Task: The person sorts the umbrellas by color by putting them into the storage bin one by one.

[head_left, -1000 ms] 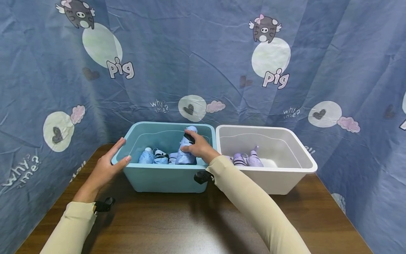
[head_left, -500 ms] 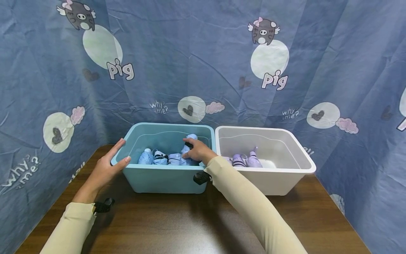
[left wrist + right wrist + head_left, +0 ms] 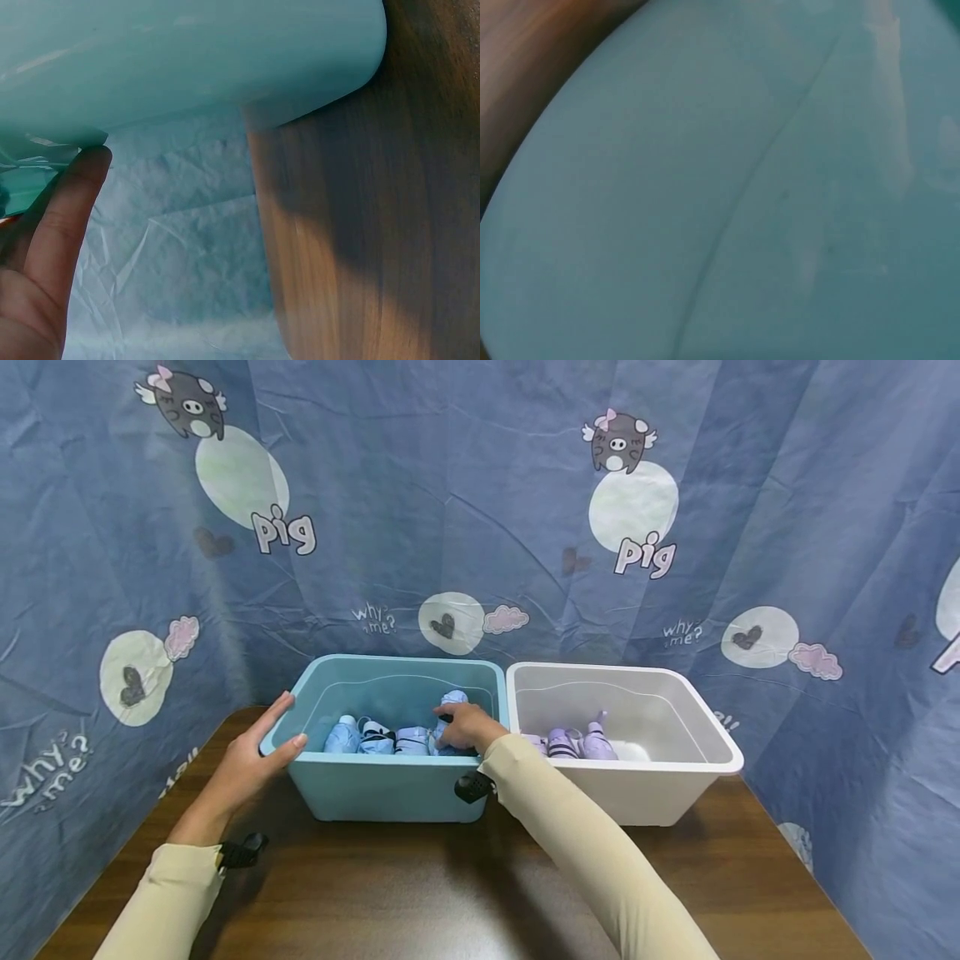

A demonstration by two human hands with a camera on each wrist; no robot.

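Head view: two bins side by side on a brown worktop, touching at the rims. Blue bin on the left, white bin on the right. Blue cloth with pigs hanging behind and at both sides.

Left hand resting on the left rim of the blue bin. Fingers nearly straight, spread along the rim, thumb at the front edge. Holding nothing, just touching the bin.

Right hand down inside the blue bin, near its right wall. Fingers curled round a light blue umbrella, folded up small. Top of the umbrella poking up past the fingers, black part just under them. Umbrella leaning, low in the bin, beside other folded blue umbrellas lying in a row on the bottom.

Purple umbrellas lying in the white bin, close to its left wall.

Cream sleeves on both arms, with a black strap at each wrist.

Left wrist view: one finger pressed up against the blue bin's edge, brown worktop to the right, pale cloth below.

Right wrist view: only the smooth blue bin wall, very close up and blurry. No fingers to be seen there.
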